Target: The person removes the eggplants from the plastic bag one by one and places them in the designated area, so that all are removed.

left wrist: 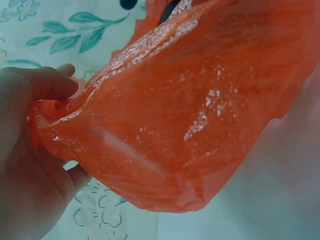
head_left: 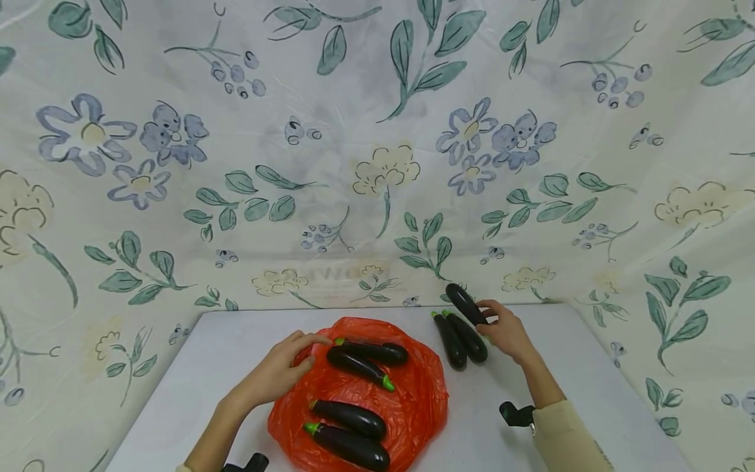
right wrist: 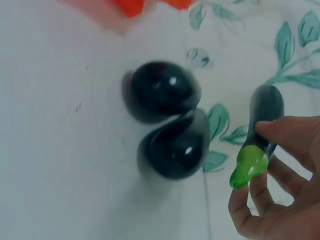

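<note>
In the head view, a red plastic bag (head_left: pixel 421 400) lies spread on the table, and my left hand (head_left: pixel 277 370) is at its far left edge. The left wrist view shows the thumb and fingers pinching a gathered edge of that bag (left wrist: pixel 165 115). My right hand (head_left: pixel 506 333) holds a dark eggplant (head_left: pixel 463 299) raised near the table's far side. The right wrist view shows the thumb and fingers around it near its green stem end (right wrist: pixel 252 162). Just below it, two eggplants (head_left: pixel 449 342) lie side by side on the table, right of the bag.
One pair of eggplants (head_left: pixel 358 368) rests on the far part of the bag, another pair (head_left: pixel 354 418) on the near part. The white table (head_left: pixel 560 354) ends at a floral cloth backdrop (head_left: pixel 354 196). Dark wrist devices (head_left: pixel 516 414) show beside the forearms.
</note>
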`<state>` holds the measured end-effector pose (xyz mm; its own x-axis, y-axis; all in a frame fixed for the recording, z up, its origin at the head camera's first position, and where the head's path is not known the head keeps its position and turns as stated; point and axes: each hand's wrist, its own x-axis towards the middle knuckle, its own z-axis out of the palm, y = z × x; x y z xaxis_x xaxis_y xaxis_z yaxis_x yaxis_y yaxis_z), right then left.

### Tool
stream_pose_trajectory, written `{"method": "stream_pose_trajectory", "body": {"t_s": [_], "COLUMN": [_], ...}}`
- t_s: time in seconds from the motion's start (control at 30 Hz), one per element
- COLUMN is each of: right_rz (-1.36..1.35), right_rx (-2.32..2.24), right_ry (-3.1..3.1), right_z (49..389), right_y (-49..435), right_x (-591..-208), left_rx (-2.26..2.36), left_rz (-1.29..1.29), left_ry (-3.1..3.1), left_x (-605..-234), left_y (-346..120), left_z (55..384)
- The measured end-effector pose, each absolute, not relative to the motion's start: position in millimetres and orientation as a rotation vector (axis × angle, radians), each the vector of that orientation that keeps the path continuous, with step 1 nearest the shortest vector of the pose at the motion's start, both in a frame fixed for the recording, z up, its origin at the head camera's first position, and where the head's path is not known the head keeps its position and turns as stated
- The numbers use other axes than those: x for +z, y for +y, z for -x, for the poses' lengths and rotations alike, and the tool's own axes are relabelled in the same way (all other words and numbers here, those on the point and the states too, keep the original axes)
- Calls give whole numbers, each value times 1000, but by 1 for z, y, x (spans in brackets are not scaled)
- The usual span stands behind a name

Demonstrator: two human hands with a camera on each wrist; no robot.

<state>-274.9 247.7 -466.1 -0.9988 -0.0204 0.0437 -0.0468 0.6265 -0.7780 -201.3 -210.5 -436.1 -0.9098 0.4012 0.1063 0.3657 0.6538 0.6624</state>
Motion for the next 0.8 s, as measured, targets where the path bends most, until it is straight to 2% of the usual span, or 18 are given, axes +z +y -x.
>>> {"method": "stream_pose_trajectory", "body": {"t_s": [0.8], "right_rz": [47], "right_rx": [1358], "right_ry": [-2956], "right_z": [282], "right_y": [268], "right_x": [-494], "left_rx": [1110], "left_rz": [-624], "left_ry": [2812], "left_x": [-432], "left_y": [-215], "left_z": [192]}}
